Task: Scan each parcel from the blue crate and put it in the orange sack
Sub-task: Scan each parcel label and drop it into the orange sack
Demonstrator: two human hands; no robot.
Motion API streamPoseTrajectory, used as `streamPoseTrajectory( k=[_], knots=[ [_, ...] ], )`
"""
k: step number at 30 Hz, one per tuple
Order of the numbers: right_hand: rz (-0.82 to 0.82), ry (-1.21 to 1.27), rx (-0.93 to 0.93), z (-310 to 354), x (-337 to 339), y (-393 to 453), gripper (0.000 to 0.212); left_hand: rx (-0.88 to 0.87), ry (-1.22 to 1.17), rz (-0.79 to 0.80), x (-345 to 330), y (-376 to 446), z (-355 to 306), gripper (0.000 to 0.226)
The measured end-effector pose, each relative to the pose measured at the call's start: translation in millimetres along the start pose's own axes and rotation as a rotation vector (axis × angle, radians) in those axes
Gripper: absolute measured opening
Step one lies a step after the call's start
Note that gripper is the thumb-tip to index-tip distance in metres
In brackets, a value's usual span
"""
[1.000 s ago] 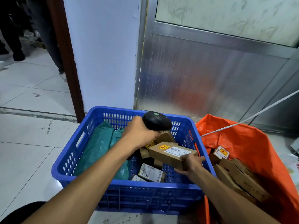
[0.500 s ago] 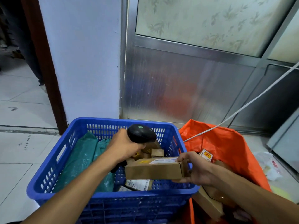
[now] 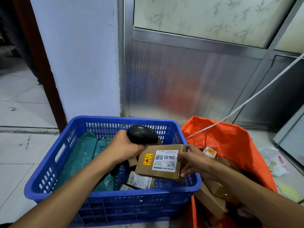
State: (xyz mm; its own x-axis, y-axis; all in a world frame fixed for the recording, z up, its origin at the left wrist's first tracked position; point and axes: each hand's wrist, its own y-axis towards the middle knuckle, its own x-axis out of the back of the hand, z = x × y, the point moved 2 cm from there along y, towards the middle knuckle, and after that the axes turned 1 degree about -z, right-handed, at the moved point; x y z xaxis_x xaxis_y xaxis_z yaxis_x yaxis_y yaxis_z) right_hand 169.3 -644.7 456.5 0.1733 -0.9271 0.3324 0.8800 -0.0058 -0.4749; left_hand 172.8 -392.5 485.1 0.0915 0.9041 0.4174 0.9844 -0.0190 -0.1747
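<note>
- Two hands at work over the blue crate (image 3: 113, 197): your left hand (image 3: 122, 148) grips the black scanner (image 3: 142, 134), its head just above the parcel (image 3: 160, 163).
- Your right hand (image 3: 195, 162) pinches the parcel's right end, label face up, above the crate's right rim.
- Green mailers (image 3: 82, 159) lie along the crate's left side; smaller boxes (image 3: 139, 181) sit below the parcel.
- Orange sack (image 3: 230, 145), touching the crate's right wall, holds cardboard boxes (image 3: 213, 195).
</note>
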Motion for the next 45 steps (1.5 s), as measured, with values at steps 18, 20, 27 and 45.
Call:
streamPoseTrajectory(
  k=[18, 20, 27, 45],
  knots=[
    [-0.05, 0.041, 0.179, 9, 4, 10, 0.043, 0.08, -0.007, -0.035, -13, -9, 2, 0.006],
    [-0.037, 0.038, 0.176, 8, 3, 10, 0.045, 0.072, 0.017, -0.06, -13, -8, 4, 0.008],
    [-0.028, 0.041, 0.181, 7, 2, 11, 0.045, 0.064, 0.051, -0.06, -12, -7, 7, 0.012],
    [-0.011, 0.039, 0.177, 4, 2, 15, 0.04, 0.08, 0.073, -0.052, -8, -10, 5, 0.012]
  ],
)
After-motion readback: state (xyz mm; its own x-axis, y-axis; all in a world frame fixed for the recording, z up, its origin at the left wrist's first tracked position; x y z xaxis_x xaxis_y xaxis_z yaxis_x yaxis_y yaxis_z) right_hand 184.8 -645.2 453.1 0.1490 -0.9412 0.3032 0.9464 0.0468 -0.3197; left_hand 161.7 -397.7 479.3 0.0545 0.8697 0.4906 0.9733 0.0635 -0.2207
